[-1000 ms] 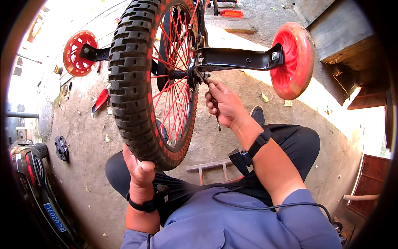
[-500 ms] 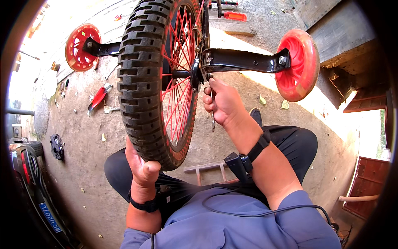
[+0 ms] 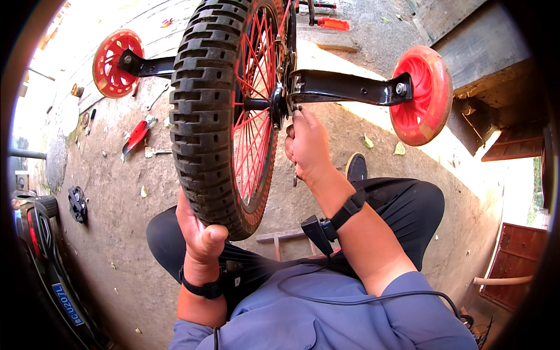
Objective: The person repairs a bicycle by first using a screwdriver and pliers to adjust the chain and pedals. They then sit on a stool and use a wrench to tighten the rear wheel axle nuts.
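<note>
A small bicycle's wheel stands upright in front of me, with a knobby black tire [image 3: 201, 116], red spokes and a black hub [image 3: 276, 105]. Around the tire's near lower edge, my left hand [image 3: 201, 230] is closed, its thumb on the near side. My right hand [image 3: 309, 143] is closed on a thin metal wrench [image 3: 295, 178], whose lower end pokes out below the fist. Its fingertips are at the axle, just under the black bracket [image 3: 344, 86] of the right training wheel [image 3: 421, 96]. My fingers hide the wrench's upper end.
The left training wheel [image 3: 118, 64] sticks out beyond the tire. On the ground at left lie a red-handled tool [image 3: 136, 137], a wrench [image 3: 156, 98] and a black round part [image 3: 77, 204]. A car [image 3: 49, 262] is at far left; a wooden structure [image 3: 484, 46] stands at right.
My right hand has turned slightly at the axle, and less of the wrench shows below it. The bicycle has shifted a little to the right in view. My left hand stays on the tire.
</note>
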Demonstrator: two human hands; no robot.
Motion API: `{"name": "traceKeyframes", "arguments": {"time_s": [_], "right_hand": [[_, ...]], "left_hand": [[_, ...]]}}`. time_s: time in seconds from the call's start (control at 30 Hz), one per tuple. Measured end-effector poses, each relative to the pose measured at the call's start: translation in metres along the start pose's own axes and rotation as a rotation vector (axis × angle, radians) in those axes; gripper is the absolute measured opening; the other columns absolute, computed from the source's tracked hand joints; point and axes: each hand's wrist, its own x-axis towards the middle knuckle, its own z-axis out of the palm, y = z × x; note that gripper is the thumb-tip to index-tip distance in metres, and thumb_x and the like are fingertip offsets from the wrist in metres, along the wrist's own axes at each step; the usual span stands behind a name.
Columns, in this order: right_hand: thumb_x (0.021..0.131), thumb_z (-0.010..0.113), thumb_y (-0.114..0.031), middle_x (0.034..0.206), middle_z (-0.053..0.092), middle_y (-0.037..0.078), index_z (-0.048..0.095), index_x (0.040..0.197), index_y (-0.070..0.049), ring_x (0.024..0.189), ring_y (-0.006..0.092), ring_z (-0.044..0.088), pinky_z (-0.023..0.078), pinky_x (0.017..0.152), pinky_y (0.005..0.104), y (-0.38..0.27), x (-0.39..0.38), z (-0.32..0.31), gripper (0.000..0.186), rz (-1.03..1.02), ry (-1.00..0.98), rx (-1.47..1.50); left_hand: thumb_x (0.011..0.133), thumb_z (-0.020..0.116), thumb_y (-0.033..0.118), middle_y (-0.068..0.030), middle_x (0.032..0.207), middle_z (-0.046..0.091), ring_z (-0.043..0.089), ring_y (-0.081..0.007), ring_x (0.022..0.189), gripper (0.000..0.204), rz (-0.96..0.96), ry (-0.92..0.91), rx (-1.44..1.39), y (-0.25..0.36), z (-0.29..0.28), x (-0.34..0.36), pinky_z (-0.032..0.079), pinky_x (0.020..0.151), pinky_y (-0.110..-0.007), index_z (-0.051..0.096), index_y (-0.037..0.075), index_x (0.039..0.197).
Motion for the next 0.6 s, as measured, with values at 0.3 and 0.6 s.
{"name": "traceKeyframes", "arguments": {"time_s": [0.3, 0.6], "right_hand": [[0.104, 0.049, -0.016, 0.067, 0.043, -0.005, 0.052, 0.129, -0.007, 0.053, 0.0038, 0.040, 0.033, 0.046, 0.0218, 0.033, 0.026, -0.032, 0.027, -0.435, -0.120, -0.339], [0.093, 0.060, -0.020, 0.074, 0.064, 0.012, 0.053, 0.120, -0.005, 0.068, 0.0256, 0.063, 0.048, 0.064, 0.0389, 0.039, 0.017, -0.044, 0.032, -0.440, -0.024, -0.792]], "left_hand": [[0.066, 0.086, 0.061, -0.0128, 0.139, 0.053, 0.052, -0.0216, 0.126, 0.113, 0.008, 0.014, -0.019, 0.002, 0.007, 0.002, 0.039, 0.108, -0.038, 0.038, -0.007, 0.143], [0.065, 0.088, 0.058, -0.0141, 0.138, 0.054, 0.053, -0.0225, 0.124, 0.112, 0.010, 0.025, -0.029, 0.004, 0.008, 0.002, 0.040, 0.107, -0.038, 0.039, -0.007, 0.142]]}}
